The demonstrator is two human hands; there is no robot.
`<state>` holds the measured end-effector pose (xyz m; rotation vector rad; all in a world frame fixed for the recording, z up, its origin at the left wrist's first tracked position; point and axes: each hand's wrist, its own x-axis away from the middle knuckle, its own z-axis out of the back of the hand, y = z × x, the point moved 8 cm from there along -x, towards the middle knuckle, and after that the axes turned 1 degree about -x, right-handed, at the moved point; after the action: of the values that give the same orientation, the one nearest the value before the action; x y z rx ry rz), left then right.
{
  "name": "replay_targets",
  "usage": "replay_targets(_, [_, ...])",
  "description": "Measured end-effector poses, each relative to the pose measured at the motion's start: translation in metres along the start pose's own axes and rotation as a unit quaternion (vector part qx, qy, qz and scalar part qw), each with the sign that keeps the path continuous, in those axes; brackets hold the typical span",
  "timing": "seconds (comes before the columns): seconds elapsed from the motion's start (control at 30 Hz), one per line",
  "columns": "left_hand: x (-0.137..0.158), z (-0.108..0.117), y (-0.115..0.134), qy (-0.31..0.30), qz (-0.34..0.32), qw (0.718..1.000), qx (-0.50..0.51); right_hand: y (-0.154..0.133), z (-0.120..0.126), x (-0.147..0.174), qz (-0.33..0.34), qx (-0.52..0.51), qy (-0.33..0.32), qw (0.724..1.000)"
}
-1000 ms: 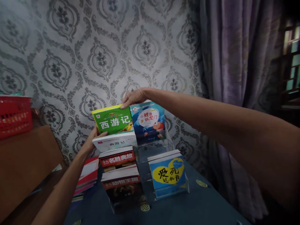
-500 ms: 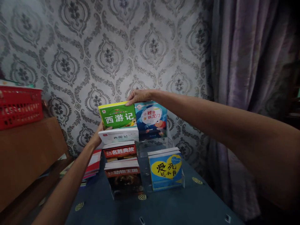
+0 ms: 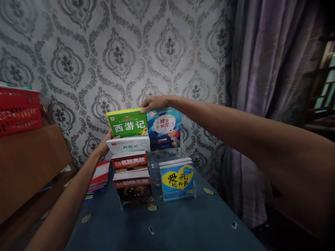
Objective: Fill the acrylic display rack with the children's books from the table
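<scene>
A green book [image 3: 127, 125] with a yellow top edge and white Chinese title stands in the upper left of a clear tiered rack [image 3: 167, 154]. My right hand [image 3: 155, 102] is closed on its top right corner, thumb in front. On its left edge, my left hand [image 3: 104, 143] grips low down, with most fingers hidden behind the books. A white book [image 3: 128, 145] leans in front of the green one. Close beside, to the right, stands a blue book [image 3: 164, 129] with a cartoon fish on its cover.
Lower tiers hold red-topped books [image 3: 133, 190] at left and blue-yellow books [image 3: 176, 179] at right. Left of the rack lie stacked red books [image 3: 101, 173]. A red basket [image 3: 19, 111] rests on a brown box [image 3: 34, 167]. Behind are a patterned wall and a curtain [image 3: 251, 87].
The view has shifted a little, so the rack appears slightly left and higher. Both hands keep their places on the green book.
</scene>
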<state>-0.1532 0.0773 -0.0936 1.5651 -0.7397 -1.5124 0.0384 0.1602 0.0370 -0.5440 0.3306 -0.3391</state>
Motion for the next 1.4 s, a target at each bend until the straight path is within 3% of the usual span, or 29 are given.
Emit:
replay_targets(0.2, [-0.004, 0.003, -0.006, 0.006, -0.014, 1.0, 0.004, 0.007, 0.005, 0.001, -0.014, -0.011, 0.044, 0.999])
replay_targets(0.53, [-0.002, 0.003, 0.001, -0.028, -0.036, 0.999, -0.022, -0.007, 0.002, 0.006, 0.058, 0.1, 0.052, 0.992])
replay_targets(0.77, [0.001, -0.004, 0.005, -0.043, -0.052, 0.998, -0.013, 0.002, 0.006, 0.008, 0.042, 0.126, 0.08, 0.988])
replay_targets(0.87, [-0.001, 0.005, 0.002, 0.003, -0.062, 0.998, -0.017, 0.003, 0.006, 0.008, 0.044, 0.126, 0.085, 0.987])
replay_targets(0.97, [-0.001, 0.029, 0.003, 0.133, -0.079, 0.987, -0.053, 0.004, 0.006, 0.006, 0.046, 0.115, 0.087, 0.988])
replay_targets(1.03, [0.003, 0.04, 0.01, 0.189, -0.102, 0.972, -0.092, 0.004, 0.006, 0.005, 0.045, 0.111, 0.09, 0.989])
replay_targets(1.23, [0.01, 0.04, 0.027, 0.183, -0.145, 0.963, -0.138, 0.004, 0.007, 0.004, 0.052, 0.115, 0.096, 0.987])
replay_targets(1.4, [0.008, 0.04, 0.012, 0.15, -0.121, 0.972, -0.134, 0.004, 0.007, 0.004, 0.051, 0.113, 0.098, 0.987])
